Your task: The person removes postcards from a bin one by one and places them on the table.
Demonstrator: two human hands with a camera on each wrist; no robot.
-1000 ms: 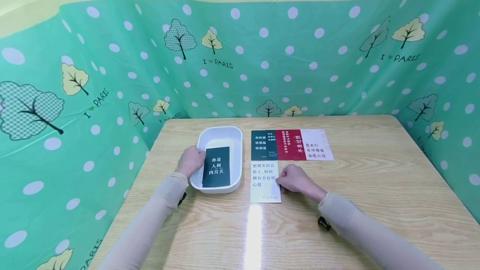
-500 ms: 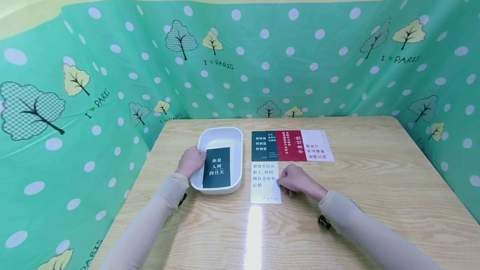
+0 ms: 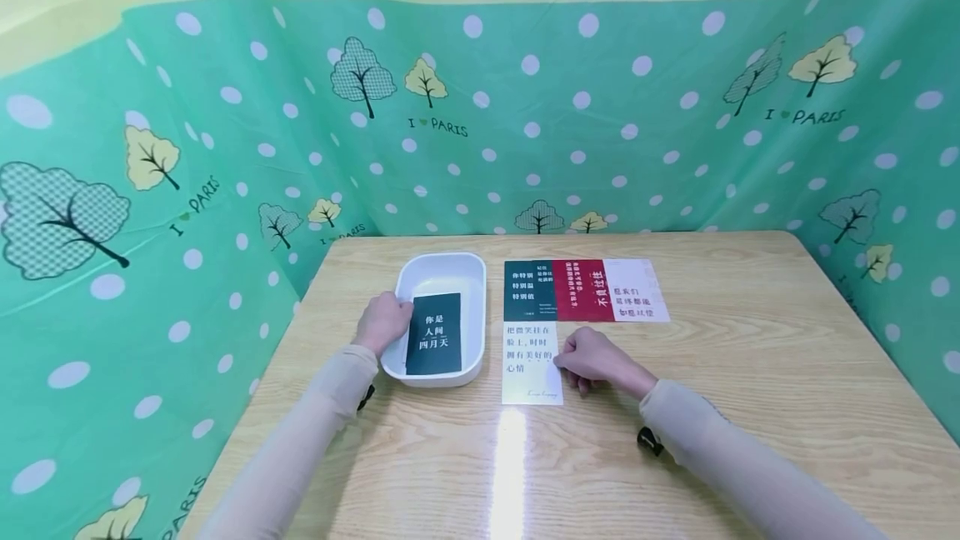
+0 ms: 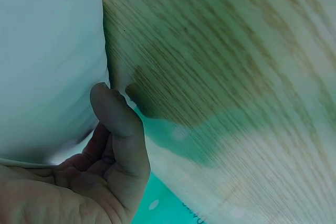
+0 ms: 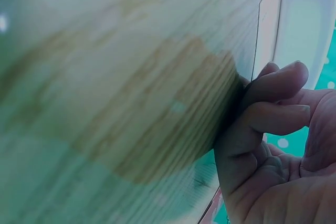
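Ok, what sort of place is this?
Probably a makeshift indoor workspace, perhaps for recording: a tree-print curtain hangs around three sides of a wood-grain table bearing a white tray and printed cards.

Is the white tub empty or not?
Not empty: the head view shows a dark green card with white Chinese characters inside the white tub.

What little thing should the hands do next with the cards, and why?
Perhaps the right hand should leave the white card and reach for the green card in the tub. The white card already lies lined up just below the left end of the row of cards, and the left hand is holding the tub's side.
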